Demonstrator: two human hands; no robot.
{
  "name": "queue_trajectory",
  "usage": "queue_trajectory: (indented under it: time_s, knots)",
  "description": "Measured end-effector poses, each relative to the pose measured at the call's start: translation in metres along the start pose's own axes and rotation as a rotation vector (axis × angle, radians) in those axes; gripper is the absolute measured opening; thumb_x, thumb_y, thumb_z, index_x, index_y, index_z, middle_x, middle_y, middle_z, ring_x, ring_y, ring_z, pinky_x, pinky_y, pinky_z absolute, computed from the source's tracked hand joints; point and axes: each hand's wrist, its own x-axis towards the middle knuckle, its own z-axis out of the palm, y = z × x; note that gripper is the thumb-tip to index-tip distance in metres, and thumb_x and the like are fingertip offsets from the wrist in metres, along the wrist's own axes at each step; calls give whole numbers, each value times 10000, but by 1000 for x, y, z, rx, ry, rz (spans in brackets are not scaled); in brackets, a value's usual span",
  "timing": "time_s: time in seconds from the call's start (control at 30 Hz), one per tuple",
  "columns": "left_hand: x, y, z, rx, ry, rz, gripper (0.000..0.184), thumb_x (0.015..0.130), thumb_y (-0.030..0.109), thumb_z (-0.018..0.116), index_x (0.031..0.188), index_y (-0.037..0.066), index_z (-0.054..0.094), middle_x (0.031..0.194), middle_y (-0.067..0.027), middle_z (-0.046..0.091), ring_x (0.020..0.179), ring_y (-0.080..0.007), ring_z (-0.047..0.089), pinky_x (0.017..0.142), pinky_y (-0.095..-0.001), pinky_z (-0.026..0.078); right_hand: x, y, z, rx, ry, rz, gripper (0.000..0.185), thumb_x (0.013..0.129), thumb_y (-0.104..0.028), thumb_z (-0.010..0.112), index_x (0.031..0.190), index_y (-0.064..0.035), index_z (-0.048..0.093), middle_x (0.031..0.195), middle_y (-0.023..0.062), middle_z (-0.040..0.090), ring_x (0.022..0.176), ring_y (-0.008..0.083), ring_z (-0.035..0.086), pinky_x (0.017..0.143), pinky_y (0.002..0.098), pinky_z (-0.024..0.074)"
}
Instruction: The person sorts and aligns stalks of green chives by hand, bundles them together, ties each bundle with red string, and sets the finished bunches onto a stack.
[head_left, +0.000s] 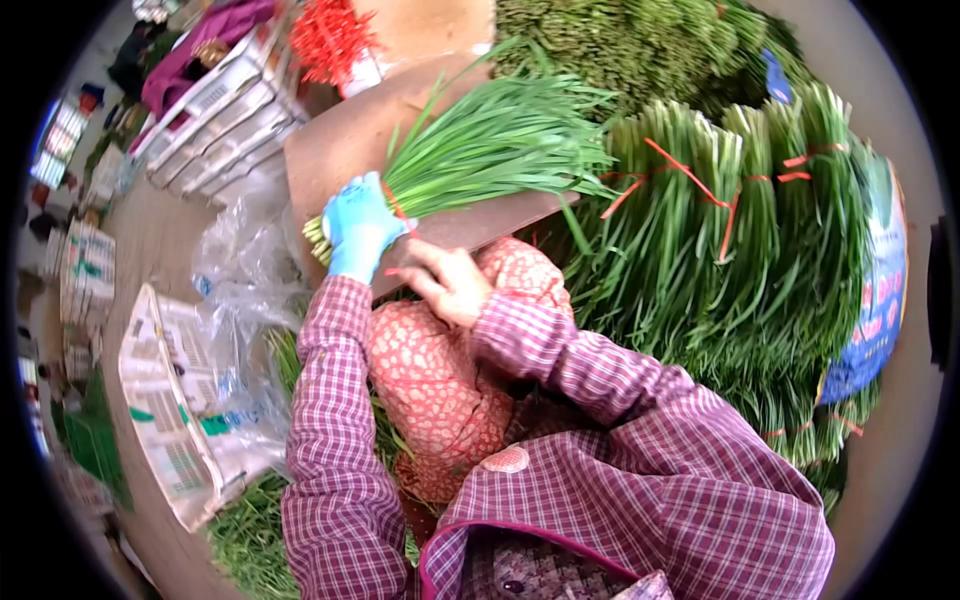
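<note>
A bunch of green chives [500, 140] lies on a brown board [330, 150], pale stem ends toward the left and leaves fanned out to the right. My left hand [362, 225], in a light blue glove, is closed around the stems near their cut ends. A red tie [402, 212] crosses the bunch just right of the glove. Close below, my bare right hand [450, 283] has its fingers bent and pinched on the red tie, whose end sticks out by the fingertips. Part of the tie is hidden behind the fingers.
Tied chive bundles [680, 220] stand at the right beside a blue printed sack [872, 310]. More stalks [620, 45] are piled behind. A heap of red ties [330, 40] sits beyond the board. White crates [165, 400] and clear plastic [245, 250] are at the left.
</note>
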Motion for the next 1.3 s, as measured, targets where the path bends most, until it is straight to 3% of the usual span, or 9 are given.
queue_trajectory:
  time_s: [0.23, 0.4, 0.6, 0.77, 0.9, 1.0, 1.13, 1.27, 1.3]
  knots:
    - [-6, -4, 6, -8, 193, 124, 745, 543, 391, 858, 1172, 129, 556, 1075, -141, 643, 1002, -316, 614, 847, -428, 485, -7, 2, -25, -466, -103, -246, 205, 868, -286, 569, 962, -107, 536, 860, 103, 601, 877, 339, 601, 698, 465, 480]
    - [-10, 10, -28, 30, 260, 199, 703, 496, 382, 866, 1086, 108, 599, 953, -122, 658, 905, -303, 629, 782, -424, 496, -23, -19, -66, -743, 160, -391, 490, 675, -298, 745, 1096, -148, 544, 1122, 79, 504, 1067, 286, 482, 870, 461, 380]
    - [-15, 35, -86, 522, 468, 448, 898, 510, 454, 820, 1267, 111, 480, 1168, -34, 523, 1126, -201, 486, 1094, -456, 266, 5, -92, -100, -799, 386, -494, 1015, 509, -435, 852, 1350, -105, 389, 1241, 127, 472, 1209, 314, 431, 1051, 584, 261]
    - [-50, 101, -137, 522, 653, 858, 475, 743, 284, 659, 1152, 64, 559, 1168, -86, 552, 1192, -242, 468, 1129, -524, 208, 12, -106, -156, -903, 161, -121, 1354, 390, -733, 784, 1432, -46, 259, 1232, 178, 517, 1197, 342, 458, 1018, 548, 285]
    - [-75, 141, -126, 344, 654, 1141, 389, 774, 232, 635, 1117, 64, 560, 1111, -86, 561, 1139, -257, 504, 1116, -545, 225, -55, -98, -184, -811, 87, 3, 1387, 424, -775, 747, 1451, -36, 179, 1108, 236, 596, 944, 396, 620, 800, 476, 490]
    - [-99, 170, -111, 292, 575, 1254, 411, 752, 253, 657, 1110, 74, 563, 1085, -72, 566, 1130, -241, 513, 1110, -555, 227, -111, -81, -180, -679, 279, -35, 1318, 426, -653, 820, 1431, -45, 222, 977, 241, 633, 894, 385, 632, 762, 459, 496]
    - [-124, 192, -103, 211, 640, 1415, 558, 683, 290, 713, 1193, 111, 571, 1177, -73, 562, 1180, -286, 495, 1090, -596, 241, -170, -82, -177, -567, 381, 34, 1202, 546, -483, 804, 1459, -50, 154, 1252, 261, 510, 1133, 401, 523, 962, 435, 428]
    - [-130, 206, -116, 70, 1003, 1419, 628, 657, 451, 711, 1239, 279, 550, 1355, -38, 440, 1285, -319, 398, 1087, -596, 245, -206, -82, -186, -441, 560, 14, 1230, 559, -547, 802, 1462, -41, 137, 1286, 263, 478, 1185, 388, 492, 1012, 430, 393]
    - [-139, 210, -120, -69, 973, 1343, 597, 682, 274, 730, 1236, 367, 529, 1378, 0, 419, 1306, -279, 383, 1102, -560, 260, -215, -84, -189, -400, 578, 22, 1202, 576, -534, 800, 1462, -44, 152, 1334, 259, 435, 1236, 376, 452, 1052, 425, 360]
